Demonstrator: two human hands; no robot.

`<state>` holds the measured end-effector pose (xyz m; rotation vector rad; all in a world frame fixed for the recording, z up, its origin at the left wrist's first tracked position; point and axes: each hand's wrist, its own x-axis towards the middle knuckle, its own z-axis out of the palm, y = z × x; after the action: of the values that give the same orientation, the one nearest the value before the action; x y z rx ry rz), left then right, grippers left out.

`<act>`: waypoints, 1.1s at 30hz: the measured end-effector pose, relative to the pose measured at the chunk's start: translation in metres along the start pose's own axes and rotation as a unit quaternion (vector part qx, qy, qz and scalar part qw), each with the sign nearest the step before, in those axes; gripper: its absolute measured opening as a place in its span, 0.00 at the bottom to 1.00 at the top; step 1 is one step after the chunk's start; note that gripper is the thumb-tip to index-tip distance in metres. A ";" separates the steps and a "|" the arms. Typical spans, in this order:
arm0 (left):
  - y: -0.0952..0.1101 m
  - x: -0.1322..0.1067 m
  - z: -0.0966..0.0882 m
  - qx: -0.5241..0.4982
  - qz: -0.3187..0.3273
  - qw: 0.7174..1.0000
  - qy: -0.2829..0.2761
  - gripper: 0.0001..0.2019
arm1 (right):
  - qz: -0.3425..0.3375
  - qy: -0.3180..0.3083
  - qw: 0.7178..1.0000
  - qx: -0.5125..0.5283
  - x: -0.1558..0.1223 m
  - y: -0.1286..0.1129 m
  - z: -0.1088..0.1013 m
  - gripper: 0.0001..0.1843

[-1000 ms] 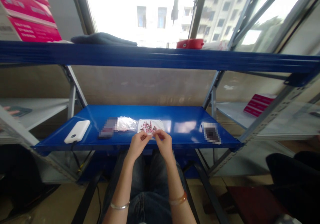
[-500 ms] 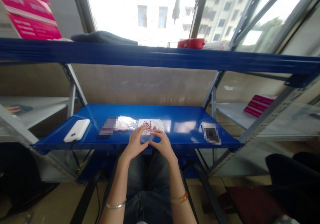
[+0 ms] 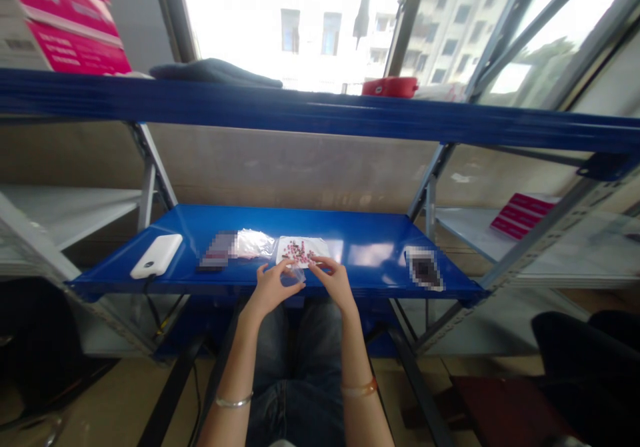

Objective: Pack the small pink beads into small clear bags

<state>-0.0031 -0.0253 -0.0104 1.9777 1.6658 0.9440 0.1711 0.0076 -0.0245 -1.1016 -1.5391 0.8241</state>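
A small clear plastic bag (image 3: 294,276) is pinched in my left hand (image 3: 273,290), its thumb and fingers curved around it near the shelf's front edge. Just beyond lies a white sheet (image 3: 320,246) with many small pink, red and dark bead-like pieces (image 3: 300,250) scattered over it. At the sheet's near right side is my right hand (image 3: 334,280), thumb and forefinger drawn together beside the pieces. Whatever those fingertips hold is too small to make out.
Left of the sheet, a crumpled clear bag (image 3: 254,243) lies beside a blurred-out item (image 3: 216,252). A white device (image 3: 157,256) with a cable is farther left. A blurred-out dark item (image 3: 425,268) sits right. Across the back runs the upper shelf's blue beam (image 3: 320,107).
My right hand has moved right, away from the clear bag and my left hand, to the sheet's near right side. My left hand keeps the bag. The view has shifted slightly.
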 end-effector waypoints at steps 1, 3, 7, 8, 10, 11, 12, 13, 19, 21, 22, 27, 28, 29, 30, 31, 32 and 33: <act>-0.001 0.000 -0.002 -0.006 -0.008 1.000 0.008 0.27 | 0.010 0.038 0.999 -0.026 0.004 0.005 -0.001 0.15; -0.004 0.000 -0.006 -0.014 -0.023 0.999 0.031 0.26 | 0.029 0.084 0.990 -0.108 0.011 0.015 -0.001 0.13; -0.007 0.000 -0.011 -0.021 -0.041 0.994 0.095 0.22 | 0.070 0.076 0.960 -0.260 0.019 0.027 0.007 0.10; -0.008 0.000 -0.011 -0.024 -0.041 0.993 0.109 0.22 | 0.074 0.078 0.952 -0.287 0.020 0.026 0.011 0.10; -0.009 0.000 -0.012 -0.036 -0.044 0.990 0.127 0.21 | 0.079 0.087 0.937 -0.328 0.021 0.024 0.017 0.10; -0.010 0.001 -0.012 -0.045 -0.048 0.989 0.130 0.21 | 0.081 0.088 0.932 -0.342 0.021 0.022 0.020 0.10; -0.010 0.001 -0.012 -0.057 -0.052 0.989 0.129 0.22 | 0.081 0.086 0.928 -0.354 0.021 0.020 0.022 0.09; -0.011 0.001 -0.012 -0.073 -0.057 0.988 0.127 0.22 | 0.080 0.080 0.925 -0.363 0.022 0.019 0.023 0.09; -0.014 0.003 -0.006 -0.146 -0.069 0.979 0.122 0.25 | 0.065 0.072 0.925 -0.368 0.026 0.025 0.026 0.09; -0.014 0.003 -0.003 -0.152 -0.070 0.979 0.119 0.25 | 0.052 0.088 0.934 -0.343 0.027 0.029 0.025 0.09; -0.014 0.003 -0.002 -0.155 -0.072 0.978 0.117 0.25 | 0.042 0.100 0.941 -0.320 0.027 0.031 0.025 0.09; -0.011 0.003 0.000 -0.165 -0.074 0.977 0.111 0.26 | -0.028 0.117 0.989 -0.088 0.025 0.016 0.022 0.12; -0.010 0.003 0.001 -0.169 -0.074 0.977 0.109 0.26 | -0.045 0.102 0.992 -0.052 0.024 0.010 0.022 0.12; -0.010 0.003 0.001 -0.175 -0.074 0.976 0.108 0.27 | -0.062 0.080 0.994 -0.030 0.023 0.002 0.022 0.11; -0.010 0.004 0.002 -0.185 -0.073 0.974 0.108 0.28 | -0.081 0.051 0.995 -0.020 0.023 -0.005 0.022 0.10; -0.010 0.004 0.003 -0.197 -0.070 0.972 0.109 0.28 | -0.097 0.020 0.995 -0.019 0.022 -0.012 0.022 0.09; -0.011 0.005 0.004 -0.210 -0.067 0.969 0.112 0.29 | -0.110 -0.005 0.994 -0.020 0.023 -0.017 0.023 0.09; -0.011 0.006 0.005 -0.224 -0.064 0.966 0.113 0.29 | -0.117 -0.022 0.993 -0.022 0.024 -0.020 0.024 0.08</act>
<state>-0.0071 -0.0166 -0.0204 1.4922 1.5010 1.3947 0.1421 0.0235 -0.0042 -0.9185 -1.6937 0.6612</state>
